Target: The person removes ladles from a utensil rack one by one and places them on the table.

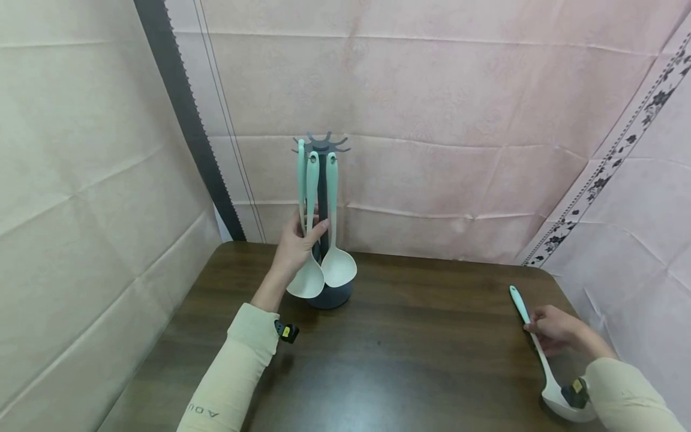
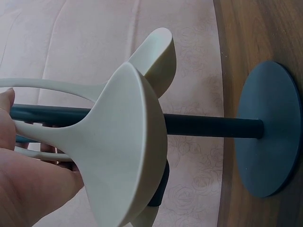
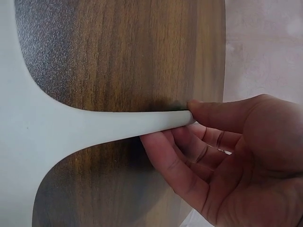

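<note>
A dark blue utensil rack (image 1: 323, 146) stands near the back of the table, with several mint-handled, white-headed utensils hanging from its hooks. My left hand (image 1: 298, 243) grips the rack around its post, catching utensil handles between thumb and fingers. In the left wrist view, a broad white head (image 2: 116, 142) hangs in front of the post, and a deeper ladle bowl (image 2: 158, 61) is beside it. Over at the right, my right hand (image 1: 556, 329) pinches the stem of a ladle (image 1: 550, 384). Its thumb and fingertips meet the white stem (image 3: 132, 124). The right sleeve partly covers the bowl.
The rack's round base (image 2: 270, 127) rests on the brown wooden table (image 1: 410, 336). Pale patterned cloth (image 1: 432, 120) hangs behind the table and along both sides. The table's rounded corner lies beyond the right hand.
</note>
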A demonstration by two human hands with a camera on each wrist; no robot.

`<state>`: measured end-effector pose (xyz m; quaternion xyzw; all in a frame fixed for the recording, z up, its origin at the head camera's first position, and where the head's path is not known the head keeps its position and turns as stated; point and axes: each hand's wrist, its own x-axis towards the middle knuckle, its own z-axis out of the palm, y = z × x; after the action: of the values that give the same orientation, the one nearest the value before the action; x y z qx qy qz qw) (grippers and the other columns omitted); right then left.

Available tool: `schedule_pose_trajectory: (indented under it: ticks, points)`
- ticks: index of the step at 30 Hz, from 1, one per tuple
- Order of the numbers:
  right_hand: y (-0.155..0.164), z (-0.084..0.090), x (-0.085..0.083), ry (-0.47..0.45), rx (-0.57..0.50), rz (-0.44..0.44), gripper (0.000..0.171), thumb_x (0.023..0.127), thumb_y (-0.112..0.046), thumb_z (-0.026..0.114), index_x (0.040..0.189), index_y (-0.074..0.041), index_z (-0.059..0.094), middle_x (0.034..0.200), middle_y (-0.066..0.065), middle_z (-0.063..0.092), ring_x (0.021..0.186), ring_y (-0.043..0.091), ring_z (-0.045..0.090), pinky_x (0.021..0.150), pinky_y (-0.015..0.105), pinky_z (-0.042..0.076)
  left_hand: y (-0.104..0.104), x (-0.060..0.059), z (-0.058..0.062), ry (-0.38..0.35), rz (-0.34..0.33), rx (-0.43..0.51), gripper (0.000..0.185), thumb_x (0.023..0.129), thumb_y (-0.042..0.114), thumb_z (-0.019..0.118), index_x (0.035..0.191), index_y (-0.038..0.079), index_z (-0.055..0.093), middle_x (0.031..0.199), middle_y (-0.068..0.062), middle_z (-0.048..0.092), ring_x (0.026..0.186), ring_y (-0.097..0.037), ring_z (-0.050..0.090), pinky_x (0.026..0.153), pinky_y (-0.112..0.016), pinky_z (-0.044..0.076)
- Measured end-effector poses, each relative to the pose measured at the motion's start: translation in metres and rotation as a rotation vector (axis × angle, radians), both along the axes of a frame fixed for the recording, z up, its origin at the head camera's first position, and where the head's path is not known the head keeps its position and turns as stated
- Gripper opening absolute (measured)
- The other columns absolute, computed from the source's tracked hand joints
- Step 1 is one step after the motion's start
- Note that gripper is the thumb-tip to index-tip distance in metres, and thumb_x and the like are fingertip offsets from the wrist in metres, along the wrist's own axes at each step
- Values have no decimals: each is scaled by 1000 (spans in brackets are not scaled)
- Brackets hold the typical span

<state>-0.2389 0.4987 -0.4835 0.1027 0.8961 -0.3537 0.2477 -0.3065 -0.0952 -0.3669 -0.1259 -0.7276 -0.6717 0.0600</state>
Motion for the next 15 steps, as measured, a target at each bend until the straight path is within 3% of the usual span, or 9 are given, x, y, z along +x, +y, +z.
schedule_pose_trajectory:
  ticks: [15]
  points:
    - [-3,3,2,-3,-1,-18,12,108,-8,55,98,-1,54,87,10,58,77,24,63,67,40,61,0,-1,-2,11,-1,15,55,104,27,72,152,13,50,144,-19,56,136,-35,54,115,-58,43]
